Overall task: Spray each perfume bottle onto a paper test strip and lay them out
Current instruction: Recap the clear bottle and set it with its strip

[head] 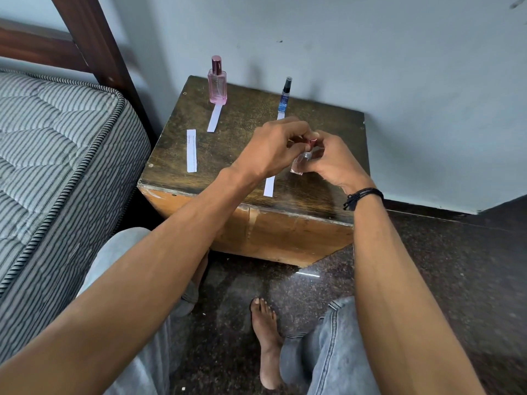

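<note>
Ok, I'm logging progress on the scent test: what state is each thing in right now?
pink bottle: upright, capped, untouched.
blue bottle: upright, untouched.
clear bottle: tilted, gripped by the right hand.
small cap: at the clear bottle's top, pinched by the left hand.
plain strip: flat, at the pink bottle's base.
printed strip: flat, lying alone.
front strip: flat, far end hidden by the left hand.

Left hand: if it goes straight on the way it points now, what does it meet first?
Probably the cap of the small bottle held by the right hand; the left hand seems to pinch it.
</note>
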Action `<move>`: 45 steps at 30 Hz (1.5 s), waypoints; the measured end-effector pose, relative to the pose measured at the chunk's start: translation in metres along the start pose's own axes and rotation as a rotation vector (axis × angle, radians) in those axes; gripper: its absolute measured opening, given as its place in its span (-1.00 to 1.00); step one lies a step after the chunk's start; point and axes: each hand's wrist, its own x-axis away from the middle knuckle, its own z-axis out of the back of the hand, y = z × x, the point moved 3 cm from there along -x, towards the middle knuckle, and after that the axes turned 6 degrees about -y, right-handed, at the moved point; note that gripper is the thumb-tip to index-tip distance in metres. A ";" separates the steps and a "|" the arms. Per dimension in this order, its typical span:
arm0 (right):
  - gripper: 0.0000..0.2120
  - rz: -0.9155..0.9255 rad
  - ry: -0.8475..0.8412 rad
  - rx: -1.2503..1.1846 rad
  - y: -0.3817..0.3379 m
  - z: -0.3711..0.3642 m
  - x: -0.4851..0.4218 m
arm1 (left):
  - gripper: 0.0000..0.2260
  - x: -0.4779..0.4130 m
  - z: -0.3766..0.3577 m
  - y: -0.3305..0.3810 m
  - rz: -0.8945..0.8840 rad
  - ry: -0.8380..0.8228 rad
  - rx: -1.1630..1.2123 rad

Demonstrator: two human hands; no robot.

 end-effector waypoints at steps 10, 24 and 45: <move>-0.64 0.023 0.018 -0.020 -0.008 0.000 0.005 | -0.82 0.001 0.002 0.004 -0.060 -0.046 -0.029; -0.70 0.060 0.072 -0.055 -0.017 0.003 0.000 | -0.59 -0.003 0.020 -0.005 0.165 -0.107 0.222; -0.64 -0.115 0.065 -0.045 0.022 0.037 0.018 | -0.83 0.005 0.025 -0.039 0.572 -0.182 -0.121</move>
